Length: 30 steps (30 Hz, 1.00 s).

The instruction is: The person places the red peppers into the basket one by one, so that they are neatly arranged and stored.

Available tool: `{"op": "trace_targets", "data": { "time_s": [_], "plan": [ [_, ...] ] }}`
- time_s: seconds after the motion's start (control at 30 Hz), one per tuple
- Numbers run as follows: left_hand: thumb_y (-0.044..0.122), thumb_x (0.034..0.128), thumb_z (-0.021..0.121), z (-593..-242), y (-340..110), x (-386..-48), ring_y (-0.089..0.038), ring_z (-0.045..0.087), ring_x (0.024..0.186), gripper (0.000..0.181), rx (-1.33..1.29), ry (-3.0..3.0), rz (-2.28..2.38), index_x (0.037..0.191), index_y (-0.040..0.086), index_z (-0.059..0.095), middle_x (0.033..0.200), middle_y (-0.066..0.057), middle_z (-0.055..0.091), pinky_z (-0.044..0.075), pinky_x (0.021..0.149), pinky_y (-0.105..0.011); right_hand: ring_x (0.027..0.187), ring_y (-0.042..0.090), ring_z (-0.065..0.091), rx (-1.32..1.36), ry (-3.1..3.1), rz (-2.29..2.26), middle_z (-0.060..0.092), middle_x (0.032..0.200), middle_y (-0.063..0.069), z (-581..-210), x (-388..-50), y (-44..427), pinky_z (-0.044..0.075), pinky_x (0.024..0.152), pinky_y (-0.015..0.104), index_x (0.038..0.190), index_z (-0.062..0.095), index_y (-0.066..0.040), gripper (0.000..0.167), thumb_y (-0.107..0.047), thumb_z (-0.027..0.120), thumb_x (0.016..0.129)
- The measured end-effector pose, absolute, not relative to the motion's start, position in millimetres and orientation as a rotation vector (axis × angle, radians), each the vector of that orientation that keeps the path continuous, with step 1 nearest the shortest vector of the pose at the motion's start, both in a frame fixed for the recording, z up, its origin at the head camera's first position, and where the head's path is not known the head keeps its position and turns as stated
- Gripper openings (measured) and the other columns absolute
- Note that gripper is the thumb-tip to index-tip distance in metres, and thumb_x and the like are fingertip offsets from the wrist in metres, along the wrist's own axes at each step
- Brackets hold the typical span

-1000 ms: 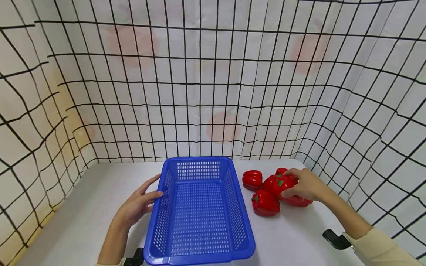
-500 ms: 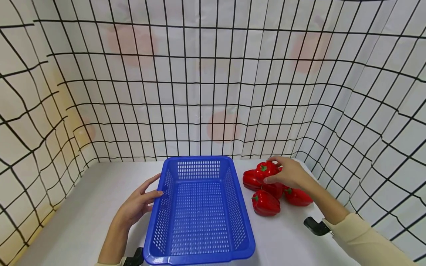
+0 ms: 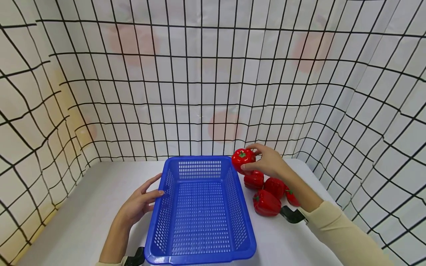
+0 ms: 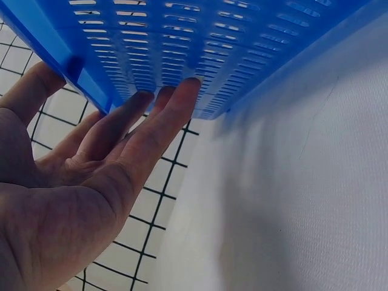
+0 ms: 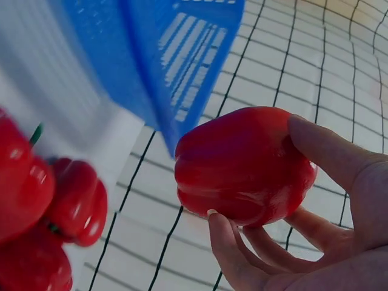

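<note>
This is a boxed-in booth, folks, closer to a lab's test set-up than any kitchen! Black grid (image 3: 214, 105) sweeps from nine o'clock through twelve to three, pale sheeting (image 3: 206, 92) right behind it, pinkish blotches (image 3: 128, 42) at half past ten and near two. Down at six, a plain white bench (image 3: 93, 199). And dark worn gadgets (image 3: 292, 215), past four and at seven!
</note>
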<state>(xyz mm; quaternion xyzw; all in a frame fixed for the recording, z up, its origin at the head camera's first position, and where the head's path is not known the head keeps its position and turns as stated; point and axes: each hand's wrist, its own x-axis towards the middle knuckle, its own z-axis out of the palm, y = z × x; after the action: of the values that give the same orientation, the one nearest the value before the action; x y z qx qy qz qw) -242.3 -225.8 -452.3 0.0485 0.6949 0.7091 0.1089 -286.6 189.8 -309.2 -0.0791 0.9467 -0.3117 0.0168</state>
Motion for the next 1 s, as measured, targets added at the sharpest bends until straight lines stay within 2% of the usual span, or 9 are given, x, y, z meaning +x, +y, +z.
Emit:
{"op": "trace_targets", "data": {
  "time_s": [0.17, 0.33, 0.73, 1.0],
  "plan": [
    [0.021, 0.0975, 0.066, -452, -226, -242, -0.038, 0.066, 0.121, 0.077, 0.129, 2.043, 2.09, 0.161, 0.028, 0.024, 0.147, -0.027, 0.052, 0.06, 0.091, -0.048, 0.127, 0.042, 0.056, -0.297, 2.923, -1.059, 0.056, 0.142, 0.023, -311, -292, 169, 0.057, 0.095, 0.053, 0.149, 0.048, -0.015, 0.078, -0.034, 0.083, 0.081],
    [0.023, 0.0969, 0.067, -452, -225, -241, -0.038, 0.065, 0.123, 0.077, 0.126, 2.045, 2.095, 0.161, 0.029, 0.025, 0.148, -0.025, 0.052, 0.059, 0.093, -0.048, 0.128, 0.041, 0.056, -0.316, 2.894, -1.135, 0.057, 0.142, 0.021, -315, -296, 150, 0.057, 0.094, 0.053, 0.148, 0.049, -0.017, 0.077, -0.035, 0.082, 0.08],
    [0.022, 0.0962, 0.068, -451, -223, -242, -0.038, 0.066, 0.122, 0.078, 0.12, 2.053, 2.103, 0.161, 0.029, 0.026, 0.147, -0.025, 0.053, 0.059, 0.093, -0.048, 0.129, 0.041, 0.056, -0.423, 2.778, -1.364, 0.058, 0.14, 0.019, -328, -302, 107, 0.058, 0.095, 0.051, 0.146, 0.052, -0.017, 0.075, -0.028, 0.086, 0.079],
    [0.019, 0.0977, 0.065, -450, -225, -242, -0.039, 0.066, 0.122, 0.075, 0.147, 2.046, 2.102, 0.161, 0.025, 0.026, 0.147, -0.029, 0.052, 0.06, 0.092, -0.048, 0.116, 0.034, 0.064, -0.427, 2.619, -1.539, 0.062, 0.133, 0.017, -335, -309, 71, 0.062, 0.087, 0.042, 0.143, 0.055, -0.016, 0.069, -0.022, 0.086, 0.081]
  ]
}}
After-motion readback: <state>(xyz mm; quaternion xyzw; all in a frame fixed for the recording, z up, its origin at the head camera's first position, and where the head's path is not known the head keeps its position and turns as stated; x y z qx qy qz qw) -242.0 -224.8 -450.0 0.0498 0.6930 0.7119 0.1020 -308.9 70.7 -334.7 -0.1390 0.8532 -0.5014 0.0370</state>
